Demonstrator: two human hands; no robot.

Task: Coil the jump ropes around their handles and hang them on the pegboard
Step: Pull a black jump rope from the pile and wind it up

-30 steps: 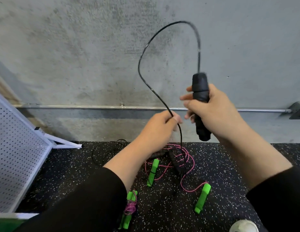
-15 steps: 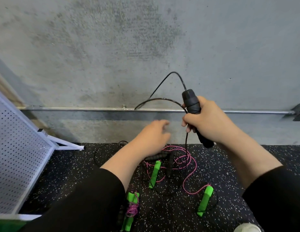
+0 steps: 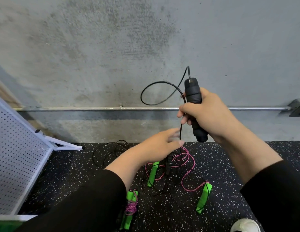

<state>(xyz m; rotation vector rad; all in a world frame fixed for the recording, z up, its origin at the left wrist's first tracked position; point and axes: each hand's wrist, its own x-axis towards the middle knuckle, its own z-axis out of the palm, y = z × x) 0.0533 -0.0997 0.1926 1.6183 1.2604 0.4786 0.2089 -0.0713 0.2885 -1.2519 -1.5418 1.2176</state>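
Up in front of the concrete wall (image 3: 112,47), our right hand (image 3: 208,113) grips the black handle (image 3: 193,97) upright, with one turn of the black rope (image 3: 156,93) already round it and a loop standing out to the handle's left. Our left hand (image 3: 160,146) reaches below the handle with fingers spread and holding nothing, near the hanging rope. Beneath the handle, on the speckled floor (image 3: 229,164), lie the green-handled pink rope (image 3: 187,164) and a coiled bundle (image 3: 131,206); the pegboard (image 3: 17,156) leans far left.

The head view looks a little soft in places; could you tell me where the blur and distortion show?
Head view: the left hand has motion-smeared fingertips; the right hand and black handle stay fairly sharp; wide-angle distortion slants the pegboard; light is flat.
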